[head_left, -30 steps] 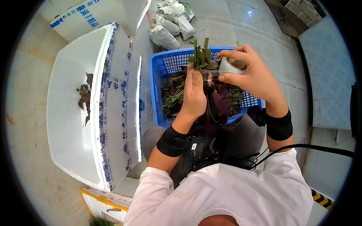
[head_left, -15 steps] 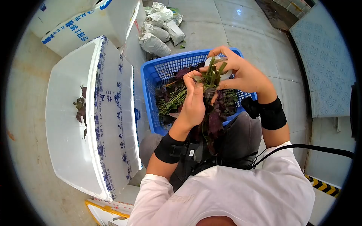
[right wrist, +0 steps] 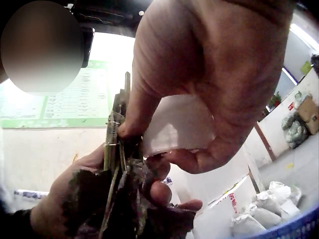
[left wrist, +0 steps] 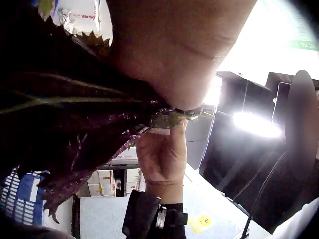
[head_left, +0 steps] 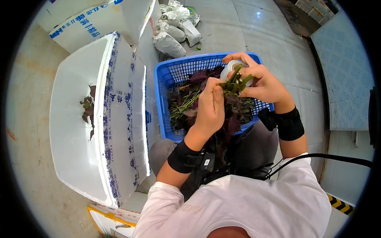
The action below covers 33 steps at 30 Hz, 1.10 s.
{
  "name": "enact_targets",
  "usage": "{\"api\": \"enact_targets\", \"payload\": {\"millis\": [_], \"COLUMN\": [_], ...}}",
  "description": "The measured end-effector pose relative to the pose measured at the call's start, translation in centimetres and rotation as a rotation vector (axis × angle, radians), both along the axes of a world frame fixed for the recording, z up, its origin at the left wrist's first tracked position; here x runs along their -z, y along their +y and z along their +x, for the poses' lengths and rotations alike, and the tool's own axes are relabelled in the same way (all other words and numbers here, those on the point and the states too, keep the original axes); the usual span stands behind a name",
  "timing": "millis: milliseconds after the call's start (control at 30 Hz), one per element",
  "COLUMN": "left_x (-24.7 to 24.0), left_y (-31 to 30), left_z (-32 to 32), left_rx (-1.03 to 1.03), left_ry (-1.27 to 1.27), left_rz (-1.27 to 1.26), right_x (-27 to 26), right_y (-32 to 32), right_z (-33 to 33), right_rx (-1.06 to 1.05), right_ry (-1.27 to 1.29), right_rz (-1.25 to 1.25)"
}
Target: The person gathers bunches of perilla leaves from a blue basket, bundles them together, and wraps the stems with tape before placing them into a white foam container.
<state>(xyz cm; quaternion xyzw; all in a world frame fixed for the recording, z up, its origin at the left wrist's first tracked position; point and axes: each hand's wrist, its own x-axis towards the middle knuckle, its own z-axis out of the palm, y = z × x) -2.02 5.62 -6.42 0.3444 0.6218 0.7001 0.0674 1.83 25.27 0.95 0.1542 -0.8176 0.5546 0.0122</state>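
In the head view my left hand (head_left: 210, 105) grips a bunch of purple-leaved greens (head_left: 234, 84), its cut stem ends tilted up and to the right. Dark serrated leaves (left wrist: 75, 119) fill much of the left wrist view and hang below the grip. My right hand (head_left: 272, 85) holds a roll of clear tape (head_left: 226, 72) right beside the stems. In the right wrist view its thumb lies against the stems (right wrist: 113, 137), where a shiny band of tape crosses them. The roll (right wrist: 174, 124) shows between thumb and curled fingers.
A blue plastic basket (head_left: 158, 91) holding more loose greens stands under both hands. To the left is a white foam box (head_left: 73, 146) with a few purple leaves (head_left: 88, 109) inside. White bags (head_left: 168, 43) lie on the floor beyond. A black cable (head_left: 333, 154) runs right.
The right hand has brought the roll from right of the bunch, with a strip stretched, in close around the stems. The bunch has tipped from upright toward the right and come lower.
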Motion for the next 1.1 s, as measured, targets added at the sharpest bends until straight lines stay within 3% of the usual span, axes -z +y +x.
{"api": "enact_targets", "payload": {"millis": [100, 300, 367, 433, 500, 533, 667, 733, 900, 967, 1100], "left_x": [0.3, 1.1, 0.5, 1.3, 1.7, 1.7, 1.2, 1.1, 0.6, -0.5, 0.0], "left_y": [0.4, 0.0, 0.0, -0.5, -0.1, -0.3, -0.2, 0.1, -0.4, -0.5, -1.0], "left_z": [-0.3, -0.6, -0.3, -0.6, -0.4, -0.5, -0.7, -0.5, -1.3, -1.8, -1.7], "left_rx": [-0.061, 0.117, 0.241, 0.241, 0.316, 0.287, 0.329, 0.247, 0.100, -0.149, -0.180], "left_ry": [-0.071, -0.322, -0.340, -0.298, -0.206, -0.071, -0.033, -0.031, -0.097, 0.240, 0.192], "left_rz": [0.105, 0.182, 0.192, 0.086, 0.084, 0.061, 0.117, 0.129, 0.023, 0.018, 0.075], "right_x": [-1.0, -1.7, -1.9, -2.3, -2.7, -3.0, -2.7, -2.3, -3.0, -3.1, -3.6], "right_y": [-1.3, -1.1, -0.7, -0.2, 0.0, -0.1, 0.1, 0.1, 0.0, -0.1, -0.4], "right_z": [0.1, -0.3, -0.5, -0.7, -1.3, -1.5, -2.1, -2.4, -2.0, -1.9, -1.4], "right_rx": [0.065, 0.217, 0.037, -0.003, -0.221, -0.259, -0.312, -0.368, -0.300, -0.286, -0.145], "right_ry": [0.007, 0.027, -0.008, 0.035, 0.181, 0.150, 0.075, 0.132, 0.024, 0.057, 0.009], "right_rz": [0.043, 0.208, 0.200, 0.237, 0.300, 0.288, 0.217, 0.121, 0.164, 0.176, 0.212]}}
